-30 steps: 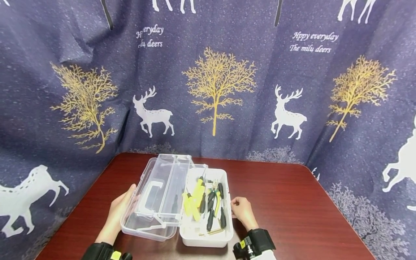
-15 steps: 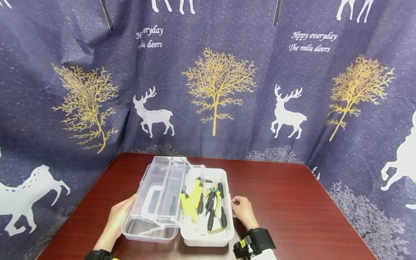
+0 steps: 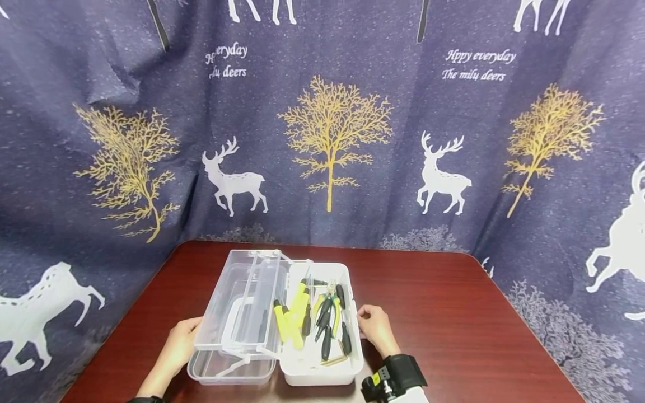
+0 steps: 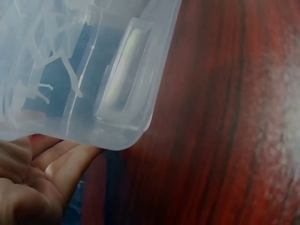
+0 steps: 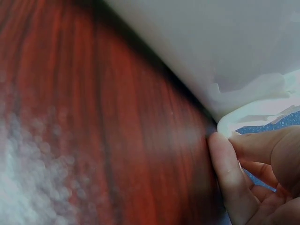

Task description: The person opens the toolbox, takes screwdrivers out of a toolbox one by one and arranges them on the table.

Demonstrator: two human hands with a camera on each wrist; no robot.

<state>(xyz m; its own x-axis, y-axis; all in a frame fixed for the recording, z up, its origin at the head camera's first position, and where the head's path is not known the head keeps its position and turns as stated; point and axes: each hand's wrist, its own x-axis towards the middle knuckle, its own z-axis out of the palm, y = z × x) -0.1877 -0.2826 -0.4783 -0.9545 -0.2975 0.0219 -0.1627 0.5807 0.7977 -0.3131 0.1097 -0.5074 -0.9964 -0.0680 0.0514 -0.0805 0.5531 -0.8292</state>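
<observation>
- While the white toolbox (image 3: 317, 379) sat at six o'clock in the head view, on the red-brown bench (image 3: 433, 313), its clear lid (image 3: 209, 369) lay folded out toward nine o'clock!
- Over at the lid's eight o'clock came the left hand (image 3: 178, 344), fingers stretched out and touching the clear plastic edge, not wrapped round it.
- At the toolbox's three o'clock, the right hand (image 3: 375, 330) had it: thumb and finger pinching a white tab (image 5: 253, 113) low on the side wall!
- Inside, yellow-handled tools (image 3: 289, 324) crowded the nine o'clock half; pliers (image 3: 336, 316) stood out toward one o'clock, with a black-handled tool (image 3: 326, 344) below them, toward six.
- And beyond it all, at twelve o'clock, hung a dark blue curtain (image 3: 378, 224), printed with white deer and golden trees.
</observation>
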